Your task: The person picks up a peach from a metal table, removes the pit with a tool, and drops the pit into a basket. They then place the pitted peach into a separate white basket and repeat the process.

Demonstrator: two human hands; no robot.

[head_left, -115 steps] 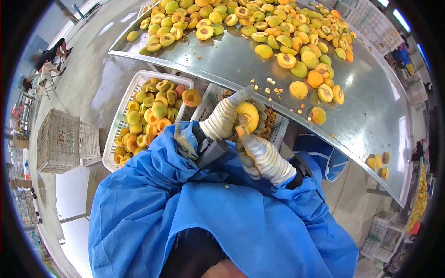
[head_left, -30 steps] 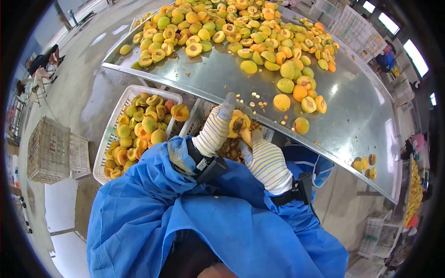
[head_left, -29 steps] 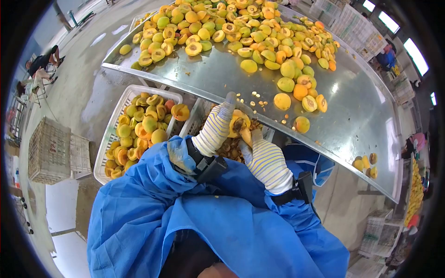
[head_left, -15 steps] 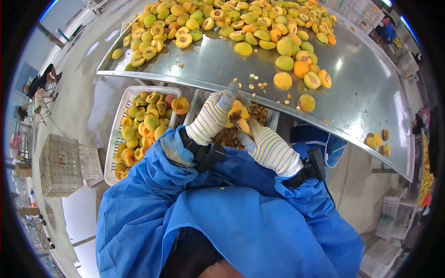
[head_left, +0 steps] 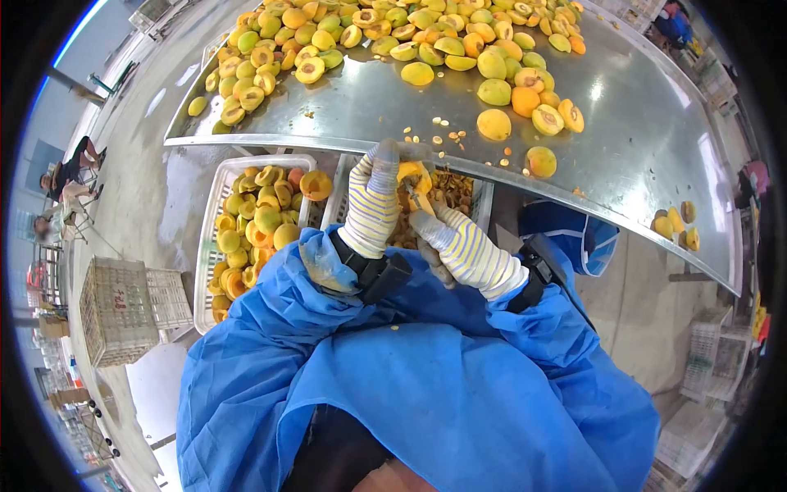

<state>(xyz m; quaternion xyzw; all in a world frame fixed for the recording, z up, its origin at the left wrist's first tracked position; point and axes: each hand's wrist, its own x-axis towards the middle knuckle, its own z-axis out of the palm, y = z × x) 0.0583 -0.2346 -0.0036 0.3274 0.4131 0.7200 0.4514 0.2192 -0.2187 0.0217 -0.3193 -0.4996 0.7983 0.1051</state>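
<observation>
My left hand [head_left: 373, 197], in a striped glove with grey fingertips, grips a yellow peach half [head_left: 412, 172] just in front of the table edge. My right hand [head_left: 471, 252], gloved alike, is closed around a small pitting knife [head_left: 421, 200] with a yellowish handle. Its dark metal end points into the cut face of the peach half; the tip's exact shape is hidden. Below both hands stands a crate [head_left: 484, 205] holding brown pits and scraps. Left of it, a white basket [head_left: 205, 271] is filled with hollowed peach halves [head_left: 266, 219].
A metal table [head_left: 328, 131] carries a large heap of halved peaches [head_left: 443, 49]. Pale kernels [head_left: 438, 139] lie scattered near its front edge. Wire crates [head_left: 119, 312] stand on the floor at left, more crates [head_left: 709, 353] at right. Seated people are far left.
The peach half and both hands have shifted slightly, my left hand turning more upright. The knife now points more steeply up into the fruit. The camera view has tilted a little.
</observation>
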